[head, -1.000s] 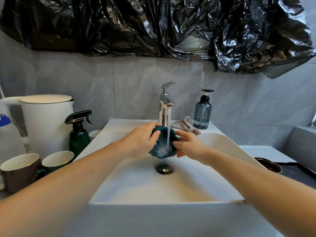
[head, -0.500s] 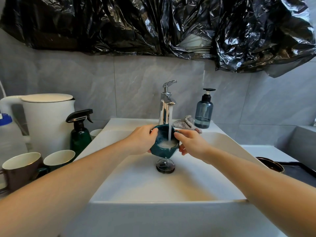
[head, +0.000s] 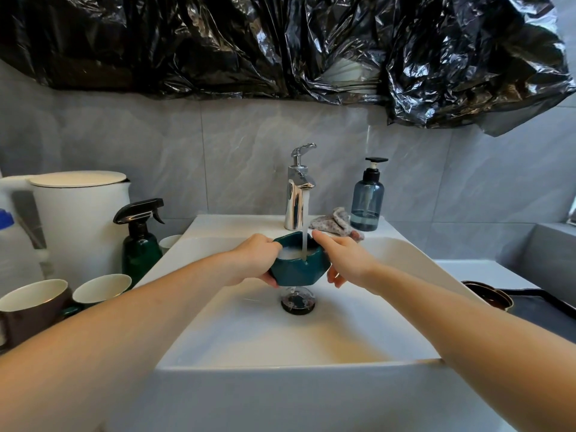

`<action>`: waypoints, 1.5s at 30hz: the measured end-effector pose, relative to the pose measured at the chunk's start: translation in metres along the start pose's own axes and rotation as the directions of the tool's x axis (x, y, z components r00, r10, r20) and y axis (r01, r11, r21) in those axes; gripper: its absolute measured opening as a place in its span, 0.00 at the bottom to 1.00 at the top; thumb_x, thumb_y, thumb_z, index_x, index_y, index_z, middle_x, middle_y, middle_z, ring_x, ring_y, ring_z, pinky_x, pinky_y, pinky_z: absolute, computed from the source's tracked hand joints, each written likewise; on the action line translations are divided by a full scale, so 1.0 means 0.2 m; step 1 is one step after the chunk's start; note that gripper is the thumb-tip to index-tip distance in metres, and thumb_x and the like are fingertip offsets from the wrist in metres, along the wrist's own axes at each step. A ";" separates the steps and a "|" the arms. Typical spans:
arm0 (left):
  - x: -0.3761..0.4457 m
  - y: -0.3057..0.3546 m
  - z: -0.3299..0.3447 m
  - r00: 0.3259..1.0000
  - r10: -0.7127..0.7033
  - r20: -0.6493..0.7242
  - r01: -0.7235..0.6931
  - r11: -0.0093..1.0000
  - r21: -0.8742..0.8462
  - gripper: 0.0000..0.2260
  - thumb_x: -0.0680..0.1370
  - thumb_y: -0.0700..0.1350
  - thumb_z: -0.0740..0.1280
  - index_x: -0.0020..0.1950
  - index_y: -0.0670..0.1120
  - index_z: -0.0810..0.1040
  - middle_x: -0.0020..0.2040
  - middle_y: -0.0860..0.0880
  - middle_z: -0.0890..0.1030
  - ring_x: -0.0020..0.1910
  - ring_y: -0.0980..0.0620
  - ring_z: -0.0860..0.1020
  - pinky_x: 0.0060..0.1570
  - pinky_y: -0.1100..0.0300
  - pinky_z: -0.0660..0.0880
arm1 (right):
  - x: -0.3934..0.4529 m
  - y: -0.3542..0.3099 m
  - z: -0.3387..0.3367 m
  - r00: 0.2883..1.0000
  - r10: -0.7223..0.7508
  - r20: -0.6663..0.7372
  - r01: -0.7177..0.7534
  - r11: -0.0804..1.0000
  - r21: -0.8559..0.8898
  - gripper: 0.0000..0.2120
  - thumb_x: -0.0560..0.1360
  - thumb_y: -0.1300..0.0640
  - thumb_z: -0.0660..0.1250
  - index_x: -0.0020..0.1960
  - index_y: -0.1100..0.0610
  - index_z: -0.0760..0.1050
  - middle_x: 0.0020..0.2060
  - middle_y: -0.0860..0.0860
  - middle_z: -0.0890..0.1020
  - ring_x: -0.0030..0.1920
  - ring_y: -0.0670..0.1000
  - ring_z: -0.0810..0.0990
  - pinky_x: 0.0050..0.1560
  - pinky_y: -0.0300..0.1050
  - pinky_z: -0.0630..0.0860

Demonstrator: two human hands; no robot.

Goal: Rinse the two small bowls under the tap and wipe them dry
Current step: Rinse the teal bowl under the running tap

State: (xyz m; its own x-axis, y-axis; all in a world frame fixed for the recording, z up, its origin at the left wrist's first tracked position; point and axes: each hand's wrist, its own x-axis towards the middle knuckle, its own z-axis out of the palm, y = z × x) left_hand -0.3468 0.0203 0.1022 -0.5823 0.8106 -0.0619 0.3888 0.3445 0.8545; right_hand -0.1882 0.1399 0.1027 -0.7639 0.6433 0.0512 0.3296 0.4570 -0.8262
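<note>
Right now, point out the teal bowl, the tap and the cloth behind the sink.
teal bowl (head: 297,274): head view, on its faceted front wall.
tap (head: 294,207): head view, on the chrome column.
cloth (head: 335,222): head view, on the bunched folds beside the soap bottle.

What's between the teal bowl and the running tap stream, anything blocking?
Nothing visible. The teal bowl sits directly under the tap, and the water stream falls straight into it. The left hand and right hand grip its sides, clear of the stream.
</note>
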 end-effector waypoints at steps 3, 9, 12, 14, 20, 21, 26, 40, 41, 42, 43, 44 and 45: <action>0.00 0.00 0.00 0.998 -0.056 0.018 0.058 0.995 -0.077 0.13 0.83 0.40 0.57 0.58 0.36 0.80 0.51 0.37 0.84 0.40 0.38 0.86 0.44 0.50 0.85 | -0.01 -0.01 0.00 1.000 -0.015 0.012 0.015 0.999 -0.041 0.23 0.84 0.34 0.48 0.62 0.47 0.73 0.46 0.53 0.82 0.35 0.51 0.79 0.33 0.39 0.79; -0.02 0.00 -0.01 0.986 -0.140 0.092 0.157 0.964 -0.216 0.16 0.84 0.41 0.55 0.59 0.40 0.81 0.45 0.40 0.83 0.34 0.46 0.82 0.31 0.61 0.80 | -0.02 -0.02 0.00 0.999 -0.051 -0.001 0.051 0.998 -0.022 0.26 0.84 0.34 0.47 0.60 0.50 0.76 0.38 0.54 0.83 0.32 0.49 0.76 0.28 0.35 0.73; -0.04 0.01 -0.02 0.972 -0.173 0.157 0.213 0.932 -0.292 0.16 0.85 0.43 0.53 0.59 0.42 0.81 0.43 0.42 0.84 0.38 0.47 0.85 0.29 0.63 0.78 | -0.01 -0.01 0.00 0.997 -0.075 0.009 0.075 0.997 0.005 0.27 0.83 0.33 0.48 0.58 0.48 0.78 0.38 0.54 0.84 0.33 0.49 0.76 0.29 0.38 0.73; -0.05 0.02 -0.02 0.958 -0.207 0.197 0.262 0.910 -0.320 0.17 0.85 0.45 0.53 0.58 0.43 0.81 0.45 0.44 0.83 0.39 0.48 0.86 0.26 0.65 0.77 | -0.01 -0.01 0.00 0.995 -0.097 0.022 0.097 0.995 0.005 0.26 0.82 0.31 0.50 0.58 0.47 0.79 0.39 0.53 0.83 0.35 0.49 0.76 0.30 0.40 0.73; -0.06 0.02 -0.02 0.953 -0.254 0.164 0.294 0.905 -0.308 0.18 0.83 0.44 0.52 0.60 0.42 0.80 0.48 0.43 0.83 0.41 0.46 0.86 0.24 0.65 0.76 | 0.00 0.01 0.00 0.993 -0.045 0.106 0.055 0.994 -0.097 0.34 0.79 0.27 0.52 0.76 0.45 0.68 0.62 0.50 0.79 0.48 0.52 0.82 0.34 0.42 0.78; -0.06 0.02 -0.02 0.955 -0.257 0.149 0.291 0.909 -0.299 0.17 0.83 0.44 0.52 0.60 0.42 0.80 0.47 0.42 0.83 0.42 0.45 0.86 0.25 0.65 0.76 | 0.00 0.01 0.00 0.992 -0.041 0.120 0.055 0.992 -0.110 0.34 0.79 0.28 0.54 0.78 0.46 0.65 0.65 0.49 0.78 0.50 0.52 0.83 0.35 0.42 0.79; -0.05 0.01 0.00 0.966 -0.237 0.101 0.255 0.933 -0.255 0.16 0.83 0.47 0.56 0.63 0.46 0.80 0.52 0.42 0.87 0.42 0.45 0.84 0.26 0.62 0.77 | 0.00 0.02 0.00 0.988 -0.100 0.120 0.110 0.991 -0.080 0.40 0.73 0.33 0.71 0.80 0.43 0.61 0.63 0.47 0.77 0.50 0.52 0.85 0.36 0.41 0.82; -0.07 0.03 0.01 0.988 -0.119 0.096 0.150 0.880 -0.452 0.12 0.84 0.49 0.62 0.64 0.45 0.76 0.52 0.41 0.83 0.44 0.43 0.84 0.39 0.55 0.82 | 0.02 0.06 0.01 0.979 -0.176 0.106 0.187 0.977 -0.102 0.48 0.70 0.45 0.81 0.81 0.47 0.57 0.68 0.47 0.73 0.52 0.51 0.86 0.46 0.53 0.87; -0.07 0.03 0.00 0.989 -0.115 0.092 0.144 0.877 -0.458 0.13 0.84 0.49 0.63 0.64 0.45 0.76 0.54 0.40 0.83 0.46 0.42 0.84 0.40 0.54 0.82 | 0.02 0.06 0.01 0.979 -0.173 0.106 0.183 0.979 -0.089 0.48 0.70 0.46 0.81 0.81 0.47 0.57 0.68 0.47 0.72 0.52 0.52 0.86 0.47 0.53 0.87; -0.07 0.03 0.00 0.990 -0.108 0.092 0.139 0.877 -0.461 0.13 0.84 0.49 0.63 0.65 0.46 0.76 0.56 0.40 0.83 0.47 0.42 0.85 0.41 0.53 0.83 | 0.02 0.06 0.01 0.980 -0.169 0.106 0.177 0.982 -0.071 0.48 0.70 0.48 0.81 0.82 0.47 0.57 0.68 0.47 0.72 0.52 0.52 0.86 0.48 0.54 0.87; -0.07 0.02 -0.01 0.990 -0.096 0.099 0.131 0.877 -0.462 0.13 0.84 0.49 0.63 0.66 0.45 0.76 0.58 0.39 0.82 0.48 0.41 0.85 0.43 0.52 0.84 | 0.02 0.06 0.00 0.981 -0.161 0.108 0.168 0.985 -0.052 0.48 0.70 0.49 0.81 0.82 0.46 0.56 0.68 0.47 0.71 0.51 0.53 0.86 0.49 0.54 0.86; -0.07 0.02 -0.01 0.991 -0.081 0.104 0.120 0.879 -0.461 0.13 0.84 0.48 0.63 0.66 0.45 0.76 0.59 0.39 0.82 0.48 0.41 0.86 0.44 0.51 0.85 | 0.03 0.06 0.00 0.982 -0.152 0.110 0.157 0.987 -0.033 0.49 0.71 0.51 0.81 0.82 0.46 0.56 0.69 0.47 0.70 0.51 0.53 0.87 0.50 0.53 0.86; -0.07 0.03 -0.01 0.992 -0.062 0.106 0.104 0.883 -0.457 0.13 0.84 0.47 0.63 0.67 0.44 0.76 0.60 0.39 0.82 0.49 0.42 0.86 0.44 0.50 0.85 | 0.03 0.06 0.00 0.983 -0.144 0.111 0.147 0.989 -0.019 0.49 0.71 0.53 0.81 0.82 0.45 0.55 0.70 0.47 0.69 0.51 0.53 0.87 0.50 0.53 0.86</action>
State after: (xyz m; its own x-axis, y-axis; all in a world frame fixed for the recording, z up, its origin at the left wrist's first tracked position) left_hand -0.3383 0.0095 0.1092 -0.5266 0.8331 -0.1690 -0.0436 0.1721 0.9841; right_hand -0.1890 0.1492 0.0936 -0.8603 0.4984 0.1070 0.2241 0.5583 -0.7988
